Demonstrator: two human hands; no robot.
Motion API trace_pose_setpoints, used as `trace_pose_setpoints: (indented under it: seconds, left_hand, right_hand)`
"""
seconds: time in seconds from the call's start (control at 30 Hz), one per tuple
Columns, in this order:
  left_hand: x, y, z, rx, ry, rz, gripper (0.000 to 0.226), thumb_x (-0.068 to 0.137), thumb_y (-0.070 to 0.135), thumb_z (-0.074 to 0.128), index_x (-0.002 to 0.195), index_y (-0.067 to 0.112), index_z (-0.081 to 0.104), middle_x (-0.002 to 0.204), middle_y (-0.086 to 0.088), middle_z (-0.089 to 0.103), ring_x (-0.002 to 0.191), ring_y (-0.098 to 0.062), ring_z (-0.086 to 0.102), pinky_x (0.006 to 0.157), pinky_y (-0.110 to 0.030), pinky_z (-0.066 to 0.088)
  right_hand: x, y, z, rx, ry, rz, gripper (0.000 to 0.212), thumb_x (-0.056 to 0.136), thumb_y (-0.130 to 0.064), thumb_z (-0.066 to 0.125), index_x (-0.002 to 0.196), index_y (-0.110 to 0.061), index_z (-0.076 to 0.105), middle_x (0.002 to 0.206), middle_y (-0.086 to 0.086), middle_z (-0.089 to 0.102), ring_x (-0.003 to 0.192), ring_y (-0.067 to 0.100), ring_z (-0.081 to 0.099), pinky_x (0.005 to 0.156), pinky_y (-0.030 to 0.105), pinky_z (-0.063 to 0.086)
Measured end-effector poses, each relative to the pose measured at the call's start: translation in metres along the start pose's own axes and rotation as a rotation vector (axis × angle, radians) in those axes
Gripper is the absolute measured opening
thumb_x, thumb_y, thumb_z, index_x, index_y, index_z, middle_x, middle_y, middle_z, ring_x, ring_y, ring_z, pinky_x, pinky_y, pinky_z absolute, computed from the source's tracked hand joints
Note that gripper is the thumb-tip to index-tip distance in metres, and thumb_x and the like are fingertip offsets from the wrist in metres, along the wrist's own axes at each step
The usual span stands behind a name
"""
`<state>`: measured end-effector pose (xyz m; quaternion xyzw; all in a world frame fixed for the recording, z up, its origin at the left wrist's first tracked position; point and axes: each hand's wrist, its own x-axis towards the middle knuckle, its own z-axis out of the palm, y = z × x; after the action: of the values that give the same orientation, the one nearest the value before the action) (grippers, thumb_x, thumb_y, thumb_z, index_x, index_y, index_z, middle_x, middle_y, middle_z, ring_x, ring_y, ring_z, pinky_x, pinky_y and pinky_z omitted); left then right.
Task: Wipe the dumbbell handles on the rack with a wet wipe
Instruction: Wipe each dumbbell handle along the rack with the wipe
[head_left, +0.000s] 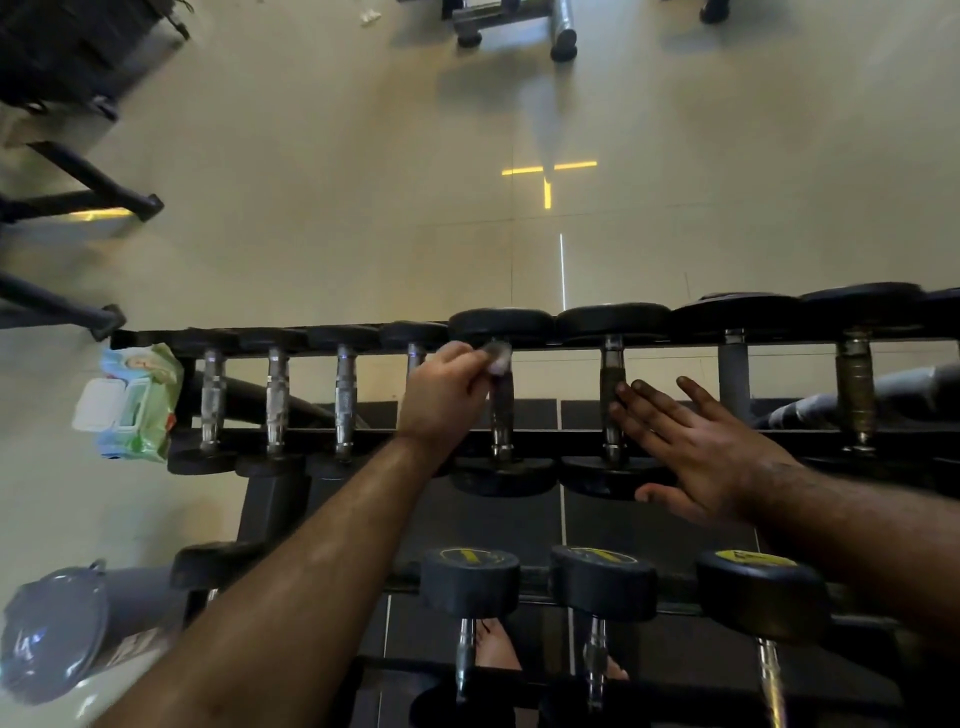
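One crumpled grey wet wipe (497, 357) against a dumbbell handle (502, 410)

one head-worn wide-angle view only, looking steeply down and forward over a dumbbell rack (519, 436). close in on the top tier, with both forearms reaching in from the bottom edge. lower tier at the bottom, tiled floor (337, 218) stretching away above, edges curved by the lens.
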<state>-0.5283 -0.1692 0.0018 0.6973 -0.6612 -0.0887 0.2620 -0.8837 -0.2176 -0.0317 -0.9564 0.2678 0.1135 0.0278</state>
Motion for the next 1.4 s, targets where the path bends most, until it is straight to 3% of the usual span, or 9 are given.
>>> trace_pose_setpoints:
  seconds: [0.17,0.3,0.4,0.53,0.77,0.93,1.07,1.2,1.4]
  left_hand:
    - [0.001,0.024,0.016,-0.148,0.085,-0.290,0.013,0.098,0.015,0.071,0.107,0.015,0.081,0.103,0.009,0.068,0.086,0.001,0.052,0.077,-0.003,0.046]
    - [-0.018,0.010,-0.001,-0.113,-0.233,-0.380,0.007,0.092,0.015,0.076,0.096,0.017,0.082,0.095,0.006,0.075,0.083,-0.003,0.067,0.084,-0.029,0.062]
    - [-0.018,0.009,-0.022,-0.090,-0.692,-0.324,0.010,0.093,0.029,0.078,0.096,0.021,0.082,0.095,0.004,0.076,0.081,-0.002,0.066,0.077,-0.024,0.058]
    - [-0.009,0.030,-0.009,-0.047,-0.360,-0.087,0.016,0.097,0.034,0.073,0.106,0.022,0.081,0.106,0.004,0.072,0.095,-0.012,0.067,0.089,-0.032,0.059]
    - [0.007,0.037,-0.016,0.202,-1.009,0.011,0.015,0.101,0.023,0.066,0.111,0.025,0.077,0.105,0.005,0.070,0.095,-0.014,0.067,0.087,-0.032,0.058]
    - [0.020,0.029,-0.034,0.172,-0.792,-0.050,0.012,0.099,0.029,0.069,0.106,0.024,0.078,0.098,0.009,0.072,0.087,-0.005,0.065,0.079,-0.024,0.050]
    - [-0.008,0.033,-0.023,0.127,-0.902,-0.065,0.017,0.098,0.016,0.067,0.109,0.027,0.075,0.111,0.007,0.068,0.103,-0.013,0.064,0.091,-0.031,0.054]
    - [0.005,0.016,-0.049,-0.043,-0.977,-0.248,0.024,0.095,0.012,0.072,0.085,0.034,0.074,0.090,0.014,0.071,0.088,-0.004,0.069,0.073,-0.019,0.051]
    - [-0.007,0.051,-0.006,-0.015,-0.784,-0.167,0.017,0.103,0.035,0.064,0.107,0.023,0.076,0.098,0.006,0.070,0.090,-0.009,0.066,0.086,-0.032,0.058]
  right_hand:
    - [0.001,0.001,0.000,0.010,-0.015,0.015,0.092,0.103,-0.079,0.020,0.172,-0.018,0.010,0.178,0.012,0.011,0.163,0.033,0.019,0.125,0.068,0.024]
    - [0.003,0.002,0.001,-0.008,-0.035,0.011,0.093,0.103,-0.079,0.021,0.172,-0.017,0.014,0.178,0.012,0.015,0.162,0.035,0.022,0.124,0.069,0.024]
    - [0.003,0.003,0.000,-0.033,-0.018,0.005,0.092,0.104,-0.079,0.022,0.171,-0.016,0.018,0.177,0.014,0.018,0.161,0.036,0.025,0.123,0.070,0.024]
    - [0.001,0.000,-0.002,-0.016,-0.010,0.016,0.092,0.104,-0.079,0.022,0.172,-0.017,0.015,0.178,0.012,0.012,0.163,0.033,0.019,0.123,0.071,0.027]
    - [0.002,0.000,-0.004,-0.035,-0.018,0.016,0.093,0.103,-0.079,0.020,0.172,-0.016,0.016,0.178,0.012,0.012,0.163,0.033,0.018,0.125,0.070,0.022]
    - [0.001,-0.001,-0.004,-0.035,0.013,0.009,0.092,0.103,-0.078,0.019,0.171,-0.015,0.019,0.177,0.014,0.016,0.162,0.034,0.021,0.124,0.071,0.025]
    - [0.002,-0.001,-0.005,-0.045,0.031,0.003,0.092,0.104,-0.078,0.020,0.170,-0.014,0.021,0.176,0.015,0.019,0.161,0.035,0.025,0.122,0.072,0.028]
    - [0.001,-0.001,-0.003,-0.050,0.032,0.006,0.092,0.104,-0.078,0.020,0.170,-0.014,0.021,0.177,0.014,0.017,0.161,0.035,0.024,0.124,0.071,0.025]
    - [0.001,0.000,0.000,-0.051,0.033,0.006,0.092,0.104,-0.078,0.021,0.171,-0.015,0.021,0.177,0.014,0.017,0.160,0.035,0.025,0.124,0.071,0.025]
